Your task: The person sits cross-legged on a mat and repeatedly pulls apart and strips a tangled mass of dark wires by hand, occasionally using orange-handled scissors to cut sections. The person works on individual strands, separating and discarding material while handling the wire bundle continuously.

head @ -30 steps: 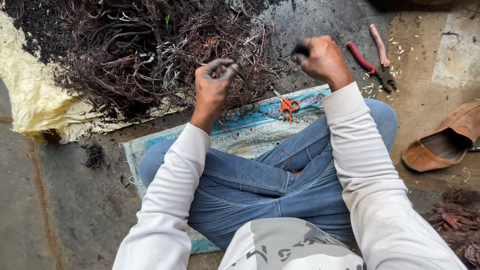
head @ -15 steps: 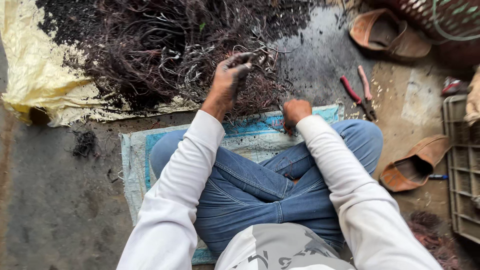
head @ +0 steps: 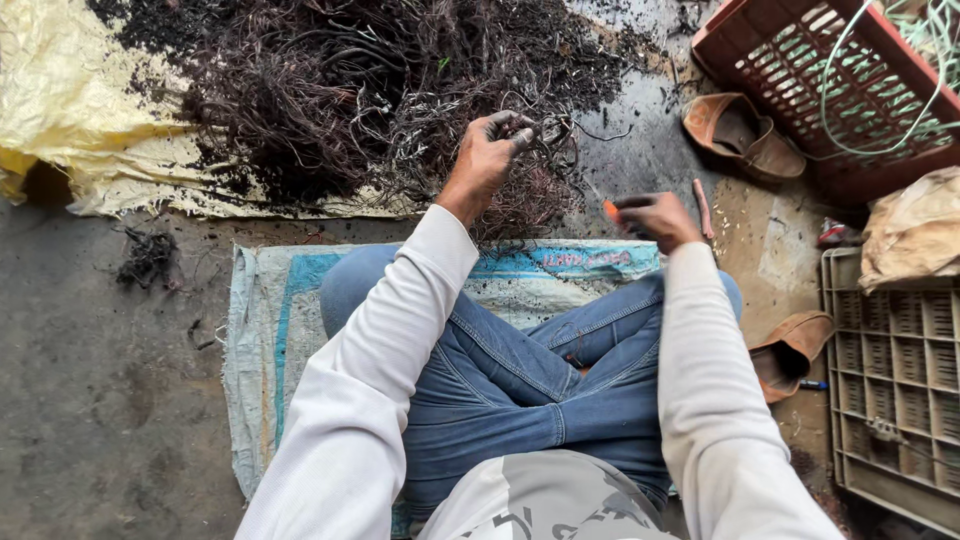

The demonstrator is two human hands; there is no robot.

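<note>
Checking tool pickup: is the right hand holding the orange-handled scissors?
Yes, the right hand is closed around the orange-handled scissors, whose orange handle shows beside its fingers, above the woven sack.

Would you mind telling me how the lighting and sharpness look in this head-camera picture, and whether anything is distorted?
Head view: soft, even daylight with no hard shadows or glare; the left hand in the wire pile is fairly sharp; the right hand and the orange-handled tool look slightly smeared; wide-angle stretch enlarges the white sleeves near the bottom edge.
</note>
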